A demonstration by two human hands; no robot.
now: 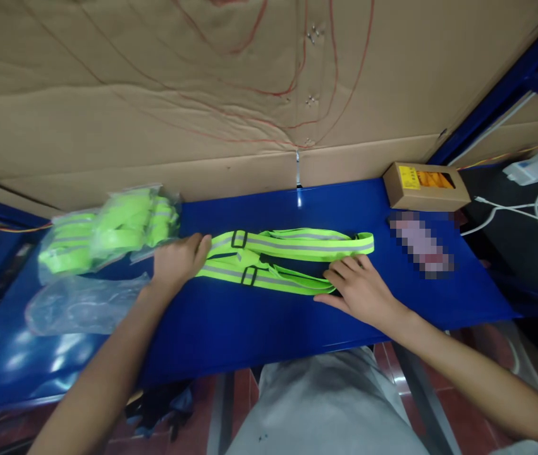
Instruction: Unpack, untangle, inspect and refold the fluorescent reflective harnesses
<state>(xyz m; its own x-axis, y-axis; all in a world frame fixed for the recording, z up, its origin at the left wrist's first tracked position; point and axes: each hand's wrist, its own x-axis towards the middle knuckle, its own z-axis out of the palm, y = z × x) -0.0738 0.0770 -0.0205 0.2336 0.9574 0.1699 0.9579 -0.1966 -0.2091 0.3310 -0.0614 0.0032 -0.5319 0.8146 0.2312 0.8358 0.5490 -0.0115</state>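
Observation:
A bright yellow-green reflective strap set point(292, 245) with grey stripes and black slide buckles lies in long folded loops on the blue table. My left hand point(177, 262) is closed around its gathered left end. At the other end, my right hand point(356, 287) lies palm down with fingers apart. Its fingertips touch the lower loop, and the thumb is stretched out by that loop's bottom edge. The upper loop's tip reaches a little past these fingers. Left of my left hand are clear bags point(124, 221) of similar folded straps. Part of a flat clear plastic bag point(76, 306) is hidden behind my left forearm.
A small cardboard box point(427, 186) stands at the table's back right, with a pixelated object point(421, 245) in front of it. White cables point(510, 205) lie on a black surface at far right. Cardboard sheeting point(231, 170) lines the back of the blue table point(250, 332).

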